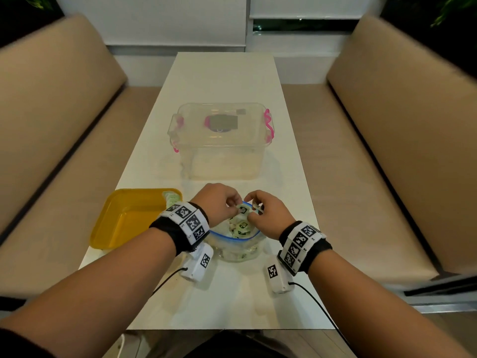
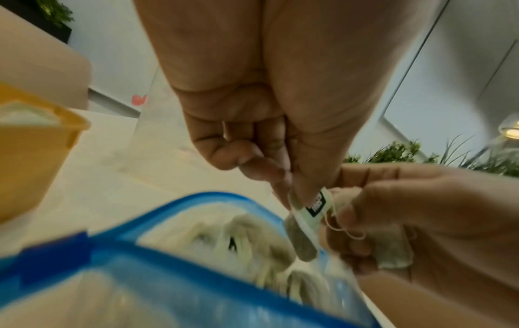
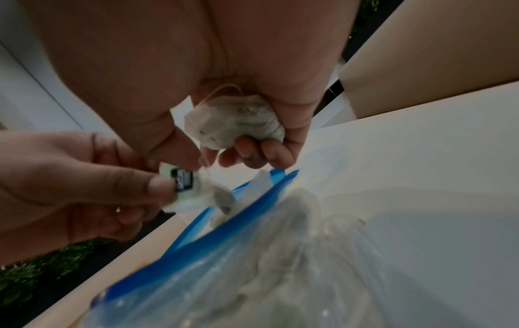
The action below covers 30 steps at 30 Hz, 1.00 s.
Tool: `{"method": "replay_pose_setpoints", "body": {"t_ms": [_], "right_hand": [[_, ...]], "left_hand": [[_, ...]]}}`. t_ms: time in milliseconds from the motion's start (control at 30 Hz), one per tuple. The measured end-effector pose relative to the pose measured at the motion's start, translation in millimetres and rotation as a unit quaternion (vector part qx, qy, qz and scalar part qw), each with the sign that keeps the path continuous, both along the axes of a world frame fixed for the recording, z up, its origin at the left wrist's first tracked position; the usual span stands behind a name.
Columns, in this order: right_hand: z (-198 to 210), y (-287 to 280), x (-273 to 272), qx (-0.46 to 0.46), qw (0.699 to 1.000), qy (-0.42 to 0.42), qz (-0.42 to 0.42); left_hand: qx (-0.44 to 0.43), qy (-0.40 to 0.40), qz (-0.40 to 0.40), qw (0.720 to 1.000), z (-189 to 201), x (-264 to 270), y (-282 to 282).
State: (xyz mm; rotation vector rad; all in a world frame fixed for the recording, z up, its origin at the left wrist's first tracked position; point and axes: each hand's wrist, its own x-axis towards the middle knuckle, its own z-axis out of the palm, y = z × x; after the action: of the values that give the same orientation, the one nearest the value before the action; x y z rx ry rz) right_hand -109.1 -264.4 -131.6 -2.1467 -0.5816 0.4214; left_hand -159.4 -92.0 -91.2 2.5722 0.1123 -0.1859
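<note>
Separating two tea bags above an open zip bag. At left, the yellow tray [image 1: 124, 220] carried a row of tea bags [image 1: 171, 197] along its right edge. The left hand [image 1: 216, 200] pinched a paper tag [image 2: 315, 203] and its tagged tea bag [image 2: 300, 242] between thumb and forefinger, the other fingers curled. Just below stood the zip bag [image 1: 240, 251], mouth open and part-filled with further sachets. The right hand [image 1: 268, 210] enclosed a second tea bag [image 3: 236, 124] in curled fingers, and a loop of string [image 2: 347, 233] showed between the two hands. The step would probably go best as a slow, level pull, gripping paper rather than thread, over the bag's mouth so that a dropped sachet falls inside. The work lay at the near end of a white table [image 1: 224, 73]. A clear bin [image 1: 219, 156] with pink handles stood beyond, a beige bench [image 1: 51, 112] on either side, and white blinds [image 1: 175, 19] behind.
</note>
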Motion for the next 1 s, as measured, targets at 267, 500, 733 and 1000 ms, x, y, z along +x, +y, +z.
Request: {"method": "replay_pose_setpoints", "body": {"t_ms": [267, 500, 733, 1000], "right_hand": [[16, 35, -3, 0.035, 0.999, -0.021, 0.027], [22, 69, -8, 0.034, 0.999, -0.001, 0.022], [24, 97, -17, 0.083, 0.993, 0.082, 0.007], [30, 120, -18, 0.06, 0.994, 0.091, -0.001]], "left_hand": [[0.066, -0.046, -0.075, 0.994, 37, -6, 32], [0.07, -0.06, -0.043, 0.995, 52, -17, 64], [0.118, -0.012, -0.006, 0.993, 62, -33, 107], [0.168, 0.154, -0.035, 0.973, 40, -50, 141]]}}
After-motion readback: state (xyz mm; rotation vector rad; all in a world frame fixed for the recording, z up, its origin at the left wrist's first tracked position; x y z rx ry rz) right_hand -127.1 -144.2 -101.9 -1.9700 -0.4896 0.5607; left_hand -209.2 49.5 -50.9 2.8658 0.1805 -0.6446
